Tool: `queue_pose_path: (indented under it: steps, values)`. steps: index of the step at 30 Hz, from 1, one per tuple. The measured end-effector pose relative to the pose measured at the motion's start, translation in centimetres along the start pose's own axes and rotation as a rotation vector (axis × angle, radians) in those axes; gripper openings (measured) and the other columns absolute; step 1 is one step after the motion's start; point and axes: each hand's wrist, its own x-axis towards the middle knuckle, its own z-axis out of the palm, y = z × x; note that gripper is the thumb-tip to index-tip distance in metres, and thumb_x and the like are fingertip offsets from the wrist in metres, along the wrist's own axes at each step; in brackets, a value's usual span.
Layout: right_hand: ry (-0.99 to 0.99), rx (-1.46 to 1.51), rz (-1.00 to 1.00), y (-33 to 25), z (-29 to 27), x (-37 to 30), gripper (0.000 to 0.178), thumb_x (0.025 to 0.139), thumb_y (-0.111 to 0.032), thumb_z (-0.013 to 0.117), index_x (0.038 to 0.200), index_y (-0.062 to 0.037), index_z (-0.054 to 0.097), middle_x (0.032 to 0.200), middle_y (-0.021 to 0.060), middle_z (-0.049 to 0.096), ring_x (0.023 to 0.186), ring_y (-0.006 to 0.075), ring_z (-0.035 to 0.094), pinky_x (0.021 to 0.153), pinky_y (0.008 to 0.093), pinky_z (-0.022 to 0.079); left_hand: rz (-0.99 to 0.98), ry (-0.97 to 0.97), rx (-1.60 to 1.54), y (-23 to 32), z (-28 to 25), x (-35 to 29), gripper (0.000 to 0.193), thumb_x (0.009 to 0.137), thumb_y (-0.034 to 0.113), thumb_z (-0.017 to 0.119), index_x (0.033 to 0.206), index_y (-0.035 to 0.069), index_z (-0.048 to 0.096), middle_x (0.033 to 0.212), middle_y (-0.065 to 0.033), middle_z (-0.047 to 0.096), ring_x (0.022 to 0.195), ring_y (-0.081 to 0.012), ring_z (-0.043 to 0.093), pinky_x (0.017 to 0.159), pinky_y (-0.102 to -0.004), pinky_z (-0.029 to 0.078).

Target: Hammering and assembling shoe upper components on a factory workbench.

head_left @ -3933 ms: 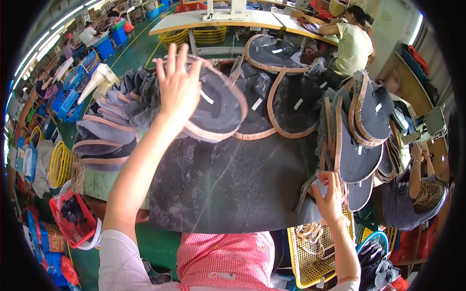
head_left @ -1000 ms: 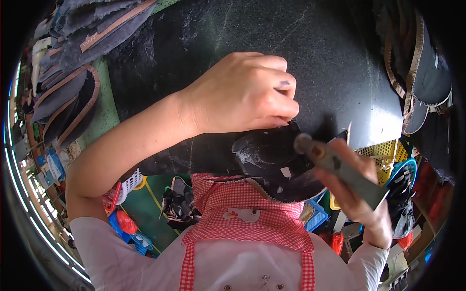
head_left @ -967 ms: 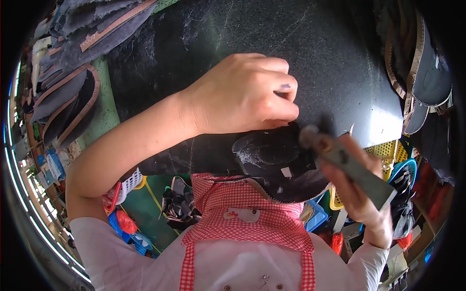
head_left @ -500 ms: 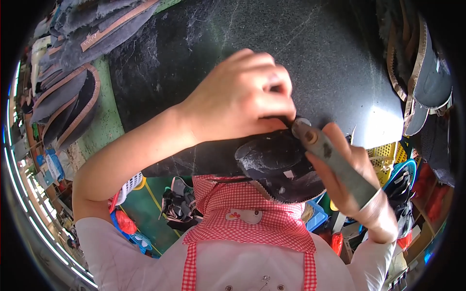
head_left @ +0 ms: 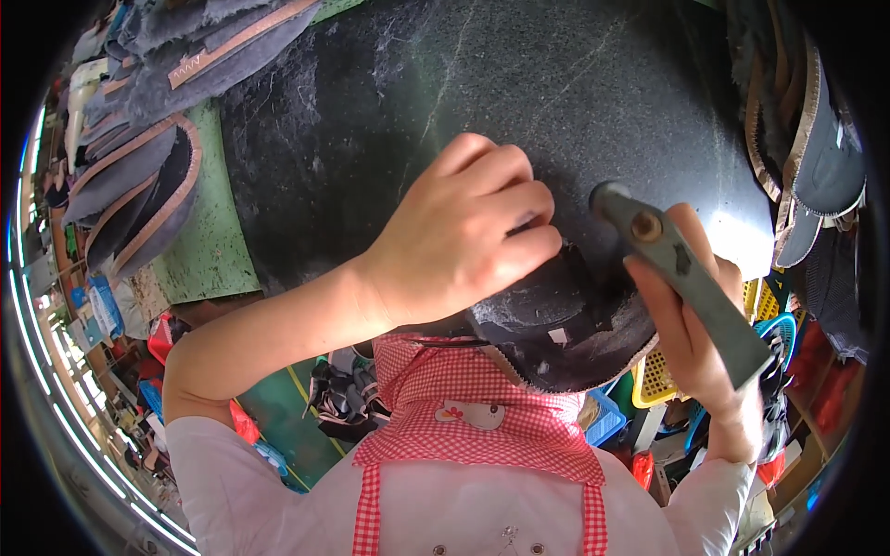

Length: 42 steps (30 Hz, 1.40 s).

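A black shoe upper (head_left: 547, 357) with a stitched rim and a small pale label lies at the table's near edge. My left hand (head_left: 468, 222) is closed at its far edge, fingers curled and pressed together; the fingertips are partly hidden. My right hand (head_left: 691, 320) grips a hammer, whose handle is mostly hidden by the hand. The grey steel hammer head (head_left: 691, 273) slants above the right side of the upper. Its round face is to the right of my left fingers, apart from them.
The dark, scuffed tabletop (head_left: 482, 83) stretches ahead. Grey fleecy shoe pieces (head_left: 139, 190) are piled at the left, and stitched black uppers (head_left: 825, 157) at the right. Below the table's near edge are a yellow basket (head_left: 654, 380) and a blue basket (head_left: 604, 417).
The hammer head has moved up and right, away from my left fingertips. My left hand stays closed at the upper's edge, and the view has shifted slightly.
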Motion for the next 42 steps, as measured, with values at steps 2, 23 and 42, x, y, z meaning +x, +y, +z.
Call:
queue_pose_path:
  steps: [2, 23, 42]
  values:
    - [-0.154, 0.121, 0.082, 0.2, 0.4, -0.4, 0.017, 0.096, -0.007, 0.065, 0.108, -0.0014, 0.055, 0.071, 0.0161, 0.061, 0.063, 0.0387, 0.066, 0.052, 0.0414, 0.045, 0.066, -0.013, 0.063, 0.0, -0.2, 0.1, 0.021, 0.069, 0.017, 0.083, 0.088, 0.017, 0.076, 0.093, 0.0053, 0.063, 0.094, -0.0187, 0.057, 0.085, -0.0378, 0.041]
    - [-0.284, -0.101, 0.029, -0.8, 0.0, 0.7, 0.024, 0.096, -0.002, 0.065, 0.118, 0.002, 0.055, 0.079, 0.0189, 0.067, 0.068, 0.0354, 0.072, 0.056, 0.037, 0.05, -0.215, 0.082, 0.072, 2.1, -0.2, -0.8, 0.024, 0.067, 0.019, 0.086, 0.088, 0.018, 0.075, 0.096, 0.0046, 0.064, 0.094, -0.0199, 0.056, 0.089, -0.0397, 0.039]
    - [-0.186, -0.099, -0.091, -0.8, -0.6, 1.3, 0.019, 0.094, -0.003, 0.066, 0.108, -0.0026, 0.053, 0.071, 0.0189, 0.061, 0.062, 0.0395, 0.067, 0.051, 0.0372, 0.046, -0.237, 0.115, 0.074, 3.3, 0.4, -1.6, 0.019, 0.068, 0.021, 0.085, 0.083, 0.016, 0.074, 0.091, 0.0055, 0.065, 0.094, -0.0205, 0.057, 0.093, -0.0437, 0.038]
